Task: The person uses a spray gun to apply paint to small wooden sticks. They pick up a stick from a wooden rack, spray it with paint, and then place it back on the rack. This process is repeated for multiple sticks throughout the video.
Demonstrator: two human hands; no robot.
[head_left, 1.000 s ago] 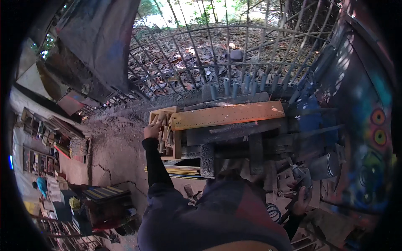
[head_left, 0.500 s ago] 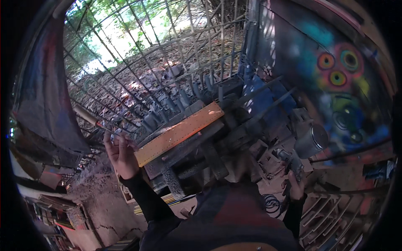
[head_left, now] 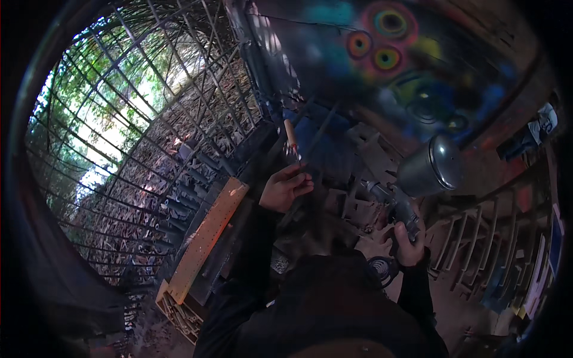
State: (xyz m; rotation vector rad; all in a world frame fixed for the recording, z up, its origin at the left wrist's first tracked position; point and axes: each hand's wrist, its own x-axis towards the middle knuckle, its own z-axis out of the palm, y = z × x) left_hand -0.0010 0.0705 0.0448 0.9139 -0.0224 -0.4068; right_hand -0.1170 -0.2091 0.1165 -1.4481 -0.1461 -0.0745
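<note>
My left hand (head_left: 285, 190) is raised near the middle, its fingertips pinched on the thin lower end of a slim piece (head_left: 290, 132). Its upper part is a pale tan cylinder with a reddish band below; the exact kind is unclear. In my right hand (head_left: 410, 244) I grip a metal spray gun (head_left: 403, 210) by its handle. A round silver cup (head_left: 427, 168) is attached to the gun, tilted up to the right. The gun's front end faces left, toward the slim piece but apart from it.
An orange perforated strip (head_left: 206, 241) lies on the bench at left, beside a metal bar grille (head_left: 173, 107). Ahead stands a dark panel (head_left: 334, 48) sprayed with coloured rings. A coiled hose (head_left: 382, 269) hangs below the gun; slatted racks (head_left: 477, 238) stand at right.
The view has turned right. My left hand has brought the slim piece from above the strip's far left end over toward the spray gun. Both hands keep their holds.
</note>
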